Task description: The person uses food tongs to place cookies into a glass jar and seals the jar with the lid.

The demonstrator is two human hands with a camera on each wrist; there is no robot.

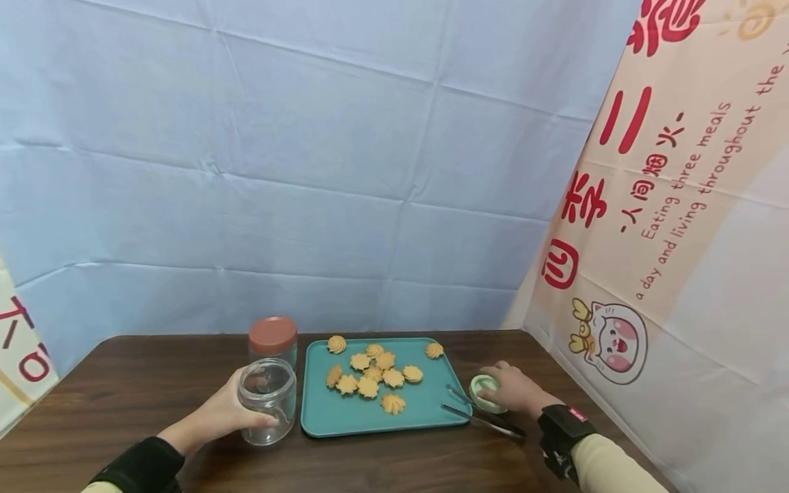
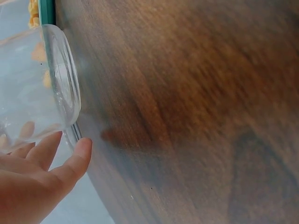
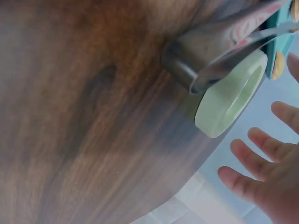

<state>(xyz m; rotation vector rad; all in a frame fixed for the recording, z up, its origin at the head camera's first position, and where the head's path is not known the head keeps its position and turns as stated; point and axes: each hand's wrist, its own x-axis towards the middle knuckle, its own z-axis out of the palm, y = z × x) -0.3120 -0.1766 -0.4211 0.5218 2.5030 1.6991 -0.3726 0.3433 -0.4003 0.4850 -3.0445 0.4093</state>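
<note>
My left hand (image 1: 228, 411) grips a clear, lidless jar (image 1: 269, 394), thumb across its front. The jar stands upright beside the tray's left edge; in the left wrist view its base (image 2: 67, 74) is close to the table and fingers (image 2: 46, 151) lie along its side. My right hand (image 1: 516, 389) reaches over a pale green round lid (image 1: 482, 392) to the right of the tray. In the right wrist view its fingers (image 3: 252, 158) are spread, apart from the lid (image 3: 224, 105). Metal tongs (image 1: 499, 424) lie just in front, tips over the tray.
A teal tray (image 1: 320, 421) holds several swirl-shaped cookies (image 1: 368, 387), mostly grouped in its middle and left. Another jar with a reddish-brown lid (image 1: 273, 335) stands behind the clear jar. Beyond the wooden table (image 1: 370, 465) hang a pale blue cloth (image 1: 308, 171) and a printed cloth (image 1: 666, 205).
</note>
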